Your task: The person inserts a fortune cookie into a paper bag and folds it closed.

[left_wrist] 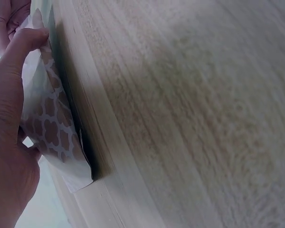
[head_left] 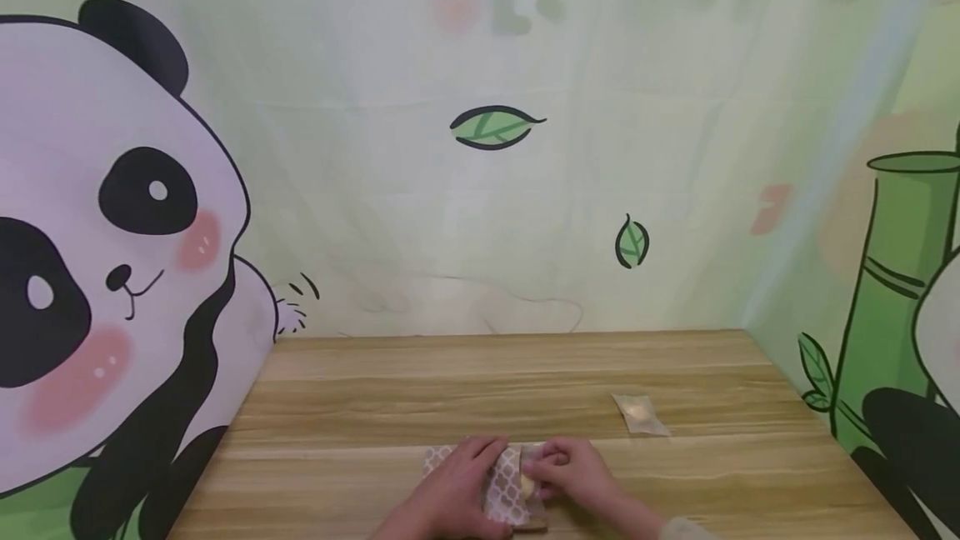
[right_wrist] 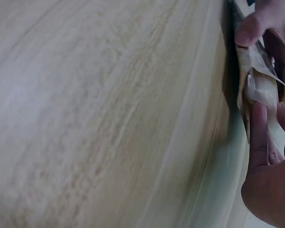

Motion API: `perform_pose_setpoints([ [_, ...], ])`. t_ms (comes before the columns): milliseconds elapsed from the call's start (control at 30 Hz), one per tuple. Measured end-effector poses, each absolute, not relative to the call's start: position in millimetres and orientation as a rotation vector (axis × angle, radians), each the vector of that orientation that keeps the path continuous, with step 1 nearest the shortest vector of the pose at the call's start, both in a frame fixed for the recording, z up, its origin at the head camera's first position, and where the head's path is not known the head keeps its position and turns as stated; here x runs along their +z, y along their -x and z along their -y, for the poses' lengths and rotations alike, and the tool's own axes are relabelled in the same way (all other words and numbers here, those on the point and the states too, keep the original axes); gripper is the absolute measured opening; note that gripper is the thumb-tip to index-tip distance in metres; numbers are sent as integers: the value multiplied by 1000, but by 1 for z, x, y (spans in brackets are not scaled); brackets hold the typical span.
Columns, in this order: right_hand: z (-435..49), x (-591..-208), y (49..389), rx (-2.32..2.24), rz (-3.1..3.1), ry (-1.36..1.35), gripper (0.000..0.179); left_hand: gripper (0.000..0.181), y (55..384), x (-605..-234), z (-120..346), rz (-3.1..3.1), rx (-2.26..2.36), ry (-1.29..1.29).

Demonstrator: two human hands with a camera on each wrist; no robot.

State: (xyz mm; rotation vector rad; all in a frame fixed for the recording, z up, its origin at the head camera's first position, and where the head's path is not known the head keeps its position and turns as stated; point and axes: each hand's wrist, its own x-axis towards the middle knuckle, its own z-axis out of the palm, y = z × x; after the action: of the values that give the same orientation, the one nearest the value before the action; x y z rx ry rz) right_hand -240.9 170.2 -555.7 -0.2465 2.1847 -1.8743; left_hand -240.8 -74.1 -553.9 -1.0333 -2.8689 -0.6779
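A flat paper bag (head_left: 508, 490) with a white lattice pattern on brown lies at the table's near edge. My left hand (head_left: 453, 494) grips it across its width, thumb along the near side; the left wrist view shows the patterned face of the bag (left_wrist: 52, 121) under that hand. At the bag's right end, its mouth gapes in the right wrist view. There my right hand (head_left: 573, 469) pinches a small clear packet (right_wrist: 262, 90) with something pale yellow in it, partly inside the mouth. The fingers hide how deep it sits.
Another small clear packet (head_left: 640, 413) with a pale yellowish content lies farther back on the wooden table (head_left: 360, 390), to the right. Behind the table hangs a cloth backdrop (head_left: 375, 190) printed with pandas, leaves and bamboo.
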Motion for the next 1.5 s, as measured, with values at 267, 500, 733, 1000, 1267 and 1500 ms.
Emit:
perform_pose_setpoints([
  [267, -182, -551, 236, -1789, -2346, 305, 36, 112, 242, -555, 72, 2884, -668, 1005],
  [500, -193, -541, 229, -1835, -2265, 353, 36, 112, 243, -555, 73, 2880, -662, 999],
  [733, -181, -536, 226, -1956, -2036, 319, 38, 112, 244, -555, 74, 2875, -683, 1002],
  [1000, -171, -537, 227, -1932, -2017, 333, 36, 112, 243, -555, 71, 2857, -714, 1019],
  [1267, -176, -536, 226, -1967, -1936, 319, 40, 111, 242, -556, 71, 2862, -718, 1023],
  [1500, -207, -530, 228, -1952, -2043, 328, 44, 112, 243, -556, 70, 2871, -727, 1028],
])
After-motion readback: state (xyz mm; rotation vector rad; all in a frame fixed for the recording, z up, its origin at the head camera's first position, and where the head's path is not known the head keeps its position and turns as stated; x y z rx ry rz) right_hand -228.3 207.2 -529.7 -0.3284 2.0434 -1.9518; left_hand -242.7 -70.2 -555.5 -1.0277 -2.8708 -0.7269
